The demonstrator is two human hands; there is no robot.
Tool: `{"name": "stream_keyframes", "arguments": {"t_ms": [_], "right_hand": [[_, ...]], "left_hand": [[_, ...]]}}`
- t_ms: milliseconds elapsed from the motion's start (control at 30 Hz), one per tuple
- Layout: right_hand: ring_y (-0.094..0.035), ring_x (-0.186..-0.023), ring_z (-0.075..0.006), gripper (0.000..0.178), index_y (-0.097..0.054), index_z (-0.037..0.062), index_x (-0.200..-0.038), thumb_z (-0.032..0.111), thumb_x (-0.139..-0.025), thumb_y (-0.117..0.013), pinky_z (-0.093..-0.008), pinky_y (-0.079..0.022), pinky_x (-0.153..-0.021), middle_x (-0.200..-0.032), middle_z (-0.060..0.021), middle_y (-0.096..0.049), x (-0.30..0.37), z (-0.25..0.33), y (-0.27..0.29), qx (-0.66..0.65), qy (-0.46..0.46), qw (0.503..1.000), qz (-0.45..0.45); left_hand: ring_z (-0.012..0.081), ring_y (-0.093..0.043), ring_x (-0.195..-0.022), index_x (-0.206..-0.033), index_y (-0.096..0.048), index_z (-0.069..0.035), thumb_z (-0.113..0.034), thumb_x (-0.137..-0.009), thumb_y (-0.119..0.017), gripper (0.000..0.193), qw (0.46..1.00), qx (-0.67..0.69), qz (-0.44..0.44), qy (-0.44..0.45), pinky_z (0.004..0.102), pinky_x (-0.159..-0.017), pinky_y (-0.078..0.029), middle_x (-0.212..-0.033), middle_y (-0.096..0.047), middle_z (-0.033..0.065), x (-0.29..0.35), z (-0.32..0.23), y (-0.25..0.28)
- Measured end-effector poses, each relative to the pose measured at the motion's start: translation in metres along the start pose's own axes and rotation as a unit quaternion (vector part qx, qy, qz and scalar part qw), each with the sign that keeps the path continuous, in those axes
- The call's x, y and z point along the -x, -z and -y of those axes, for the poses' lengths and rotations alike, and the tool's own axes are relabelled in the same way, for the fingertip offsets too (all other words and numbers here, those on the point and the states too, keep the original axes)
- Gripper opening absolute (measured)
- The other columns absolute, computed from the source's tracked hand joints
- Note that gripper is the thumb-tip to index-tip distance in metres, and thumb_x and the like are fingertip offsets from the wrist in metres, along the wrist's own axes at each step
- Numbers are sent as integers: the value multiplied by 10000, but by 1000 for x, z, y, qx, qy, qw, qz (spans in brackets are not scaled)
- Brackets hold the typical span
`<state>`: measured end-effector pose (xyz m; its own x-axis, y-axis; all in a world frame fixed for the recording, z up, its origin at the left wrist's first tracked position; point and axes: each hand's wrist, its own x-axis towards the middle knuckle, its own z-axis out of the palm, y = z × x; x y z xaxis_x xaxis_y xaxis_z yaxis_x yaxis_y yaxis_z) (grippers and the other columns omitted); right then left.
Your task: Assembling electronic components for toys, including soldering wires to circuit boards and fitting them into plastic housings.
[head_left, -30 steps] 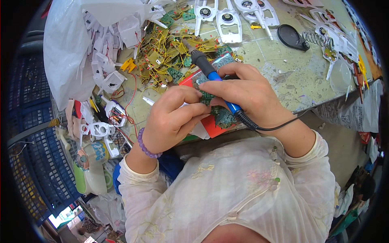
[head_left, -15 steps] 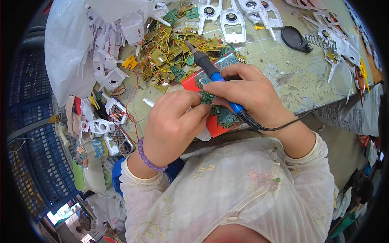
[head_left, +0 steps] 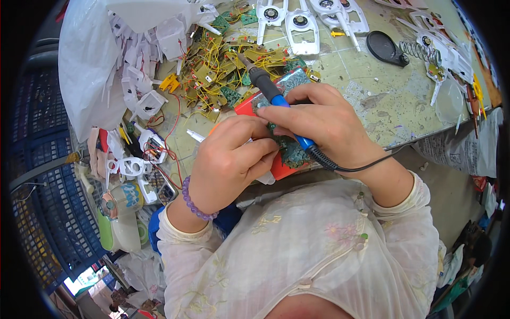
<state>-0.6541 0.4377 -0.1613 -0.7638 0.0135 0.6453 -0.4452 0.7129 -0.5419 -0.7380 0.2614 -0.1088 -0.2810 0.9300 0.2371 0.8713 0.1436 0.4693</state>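
My right hand point(head_left: 326, 119) is closed round a soldering iron point(head_left: 261, 81) with a blue handle. Its metal tip points away to the far left, and its cord runs back over my right wrist. My left hand point(head_left: 228, 154), wearing a purple bead bracelet, meets the right one with thumb and fingers pinched. A small green circuit board point(head_left: 271, 127) shows between the fingertips, mostly hidden by them. Under the hands lies a red tray or sheet point(head_left: 284, 170), with more green circuit boards point(head_left: 294, 154) on it.
A tangled pile of small boards with yellow wires point(head_left: 223, 80) lies beyond my hands. White plastic housings point(head_left: 303, 34) stand at the back. A white bag with plastic parts point(head_left: 87, 69), a blue crate point(head_left: 48, 175) and red wires point(head_left: 172, 151) are left. A black round piece point(head_left: 382, 48) and spring point(head_left: 422, 53) lie right.
My right thumb and fingers have shifted slightly left, and the hands have closed in over the small board, which now shows less. The soldering iron moved slightly left with the hand.
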Motion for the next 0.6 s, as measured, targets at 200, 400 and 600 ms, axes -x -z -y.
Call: {"name": "stream_keyframes", "arguments": {"t_ms": [200, 400, 600], "right_hand": [[-559, -686, -211, 530, -645, 95, -1175, 230, -678, -771, -312, -439, -625, -781, -36, -606, 3, 1, 32, -17, -49, 996, -72], [-542, -650, -190, 345, -616, -24, -1011, 307, -914, -597, -299, -429, -569, -819, -123, -599, 45, 2, 74, -173, -118, 944, -257], [-380, -563, -160, 290, -552, 50, -843, 309, -946, -475, -309, -286, -522, -661, -47, -475, 63, 7, 84, -276, -124, 926, -227]], "left_hand": [[260, -627, -873, -813, -651, -45, -52, -649, -742, 188, 1000, -14, -15, 17, 370, -731, -513, -852, -606, 67, 2, -2, -3], [262, -647, -847, -782, -659, -38, -15, -639, -758, 176, 1000, -8, -17, 24, 371, -716, -518, -806, -606, 66, -1, -4, -3], [263, -651, -836, -773, -650, -38, 20, -629, -751, 185, 999, -24, -29, 29, 365, -697, -528, -794, -600, 68, -1, -8, -6]]}}
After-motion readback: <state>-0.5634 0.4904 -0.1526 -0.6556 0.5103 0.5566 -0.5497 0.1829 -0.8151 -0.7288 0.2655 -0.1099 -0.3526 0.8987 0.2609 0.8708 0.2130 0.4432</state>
